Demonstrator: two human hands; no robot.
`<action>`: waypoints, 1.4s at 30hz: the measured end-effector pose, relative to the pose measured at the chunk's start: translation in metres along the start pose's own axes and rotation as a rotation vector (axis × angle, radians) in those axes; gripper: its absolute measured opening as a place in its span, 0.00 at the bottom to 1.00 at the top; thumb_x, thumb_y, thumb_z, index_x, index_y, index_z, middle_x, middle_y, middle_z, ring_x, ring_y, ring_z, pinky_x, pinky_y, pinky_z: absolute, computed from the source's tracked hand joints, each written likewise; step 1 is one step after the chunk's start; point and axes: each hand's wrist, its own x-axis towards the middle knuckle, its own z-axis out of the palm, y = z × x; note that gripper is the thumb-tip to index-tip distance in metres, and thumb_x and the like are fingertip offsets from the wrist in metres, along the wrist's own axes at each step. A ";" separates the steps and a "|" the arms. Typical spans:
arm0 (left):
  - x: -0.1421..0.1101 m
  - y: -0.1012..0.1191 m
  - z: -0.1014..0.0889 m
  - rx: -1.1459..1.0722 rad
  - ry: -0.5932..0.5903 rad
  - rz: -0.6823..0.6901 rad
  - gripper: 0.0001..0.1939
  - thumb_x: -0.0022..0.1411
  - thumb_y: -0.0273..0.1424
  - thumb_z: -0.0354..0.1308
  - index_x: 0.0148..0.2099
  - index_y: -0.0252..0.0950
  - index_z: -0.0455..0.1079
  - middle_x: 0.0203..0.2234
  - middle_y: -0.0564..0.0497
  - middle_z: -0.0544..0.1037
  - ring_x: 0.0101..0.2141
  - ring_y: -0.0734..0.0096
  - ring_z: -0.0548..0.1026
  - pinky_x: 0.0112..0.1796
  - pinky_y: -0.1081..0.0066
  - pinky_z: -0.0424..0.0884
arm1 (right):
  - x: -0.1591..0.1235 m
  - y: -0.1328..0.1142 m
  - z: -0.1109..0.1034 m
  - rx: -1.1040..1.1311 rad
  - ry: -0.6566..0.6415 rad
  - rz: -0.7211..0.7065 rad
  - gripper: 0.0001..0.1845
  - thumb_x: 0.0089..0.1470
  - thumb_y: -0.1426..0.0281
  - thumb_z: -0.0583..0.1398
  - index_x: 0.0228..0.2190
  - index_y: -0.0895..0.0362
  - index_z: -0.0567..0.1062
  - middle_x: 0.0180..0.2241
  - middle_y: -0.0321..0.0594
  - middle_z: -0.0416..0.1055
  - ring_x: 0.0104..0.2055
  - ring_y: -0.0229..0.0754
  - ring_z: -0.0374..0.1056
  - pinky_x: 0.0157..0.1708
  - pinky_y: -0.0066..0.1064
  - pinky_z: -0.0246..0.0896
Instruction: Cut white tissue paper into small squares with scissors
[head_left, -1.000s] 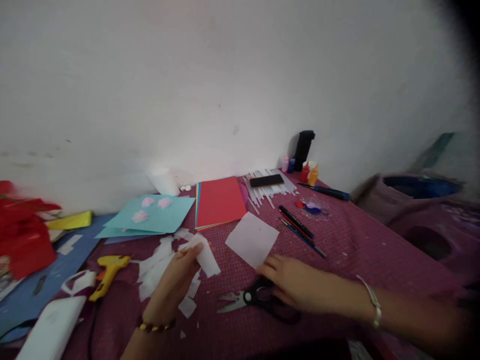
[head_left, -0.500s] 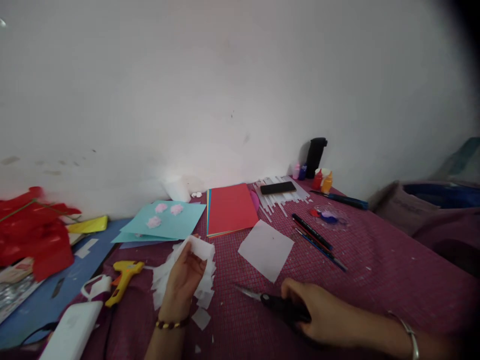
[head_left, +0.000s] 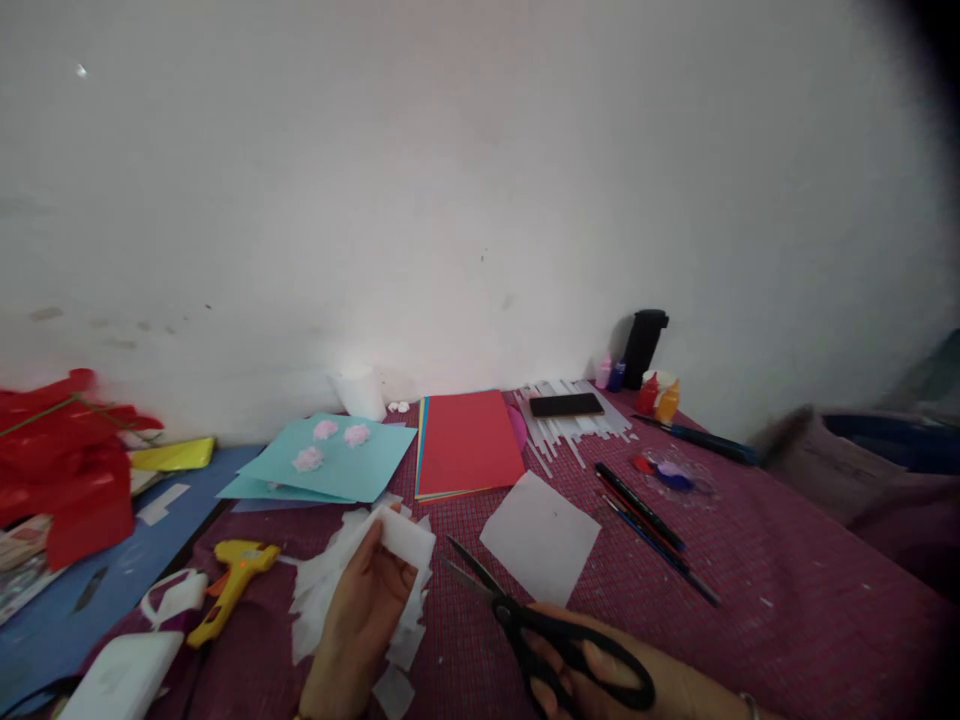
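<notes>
Between the thumb and fingers of my left hand [head_left: 367, 605] is a small folded white paper [head_left: 409, 537]. Beneath that hand lies a loose pile of white paper pieces [head_left: 319, 590]. My right hand [head_left: 577, 665] grips black-handled scissors [head_left: 501, 608], whose blades are parted and point up and left toward the folded paper without touching it. Just beyond the scissors a white paper square [head_left: 541, 535] lies flat on the checked cloth. To the left of my left hand rests a yellow glue gun [head_left: 236, 585].
Red paper sheets [head_left: 471, 445] and light-blue paper [head_left: 352, 470] with pink paper flowers [head_left: 357, 435] lie toward the wall. A black phone [head_left: 566, 405] rests on white strips. Pens [head_left: 641, 505], paint bottles [head_left: 667, 402] and a palette [head_left: 675, 477] are on the right; a white power block [head_left: 124, 675] at lower left.
The scissors have turned toward the folded paper and their blades have opened. My right hand has moved left and lower. The view has tilted up slightly.
</notes>
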 end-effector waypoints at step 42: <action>-0.017 -0.037 0.006 0.237 0.064 -0.168 0.06 0.56 0.19 0.58 0.29 0.32 0.68 0.21 0.53 0.76 0.22 0.76 0.75 0.32 0.66 0.79 | 0.016 0.002 0.019 0.246 0.076 -0.029 0.29 0.50 0.49 0.61 0.49 0.52 0.68 0.31 0.35 0.64 0.26 0.31 0.58 0.26 0.22 0.51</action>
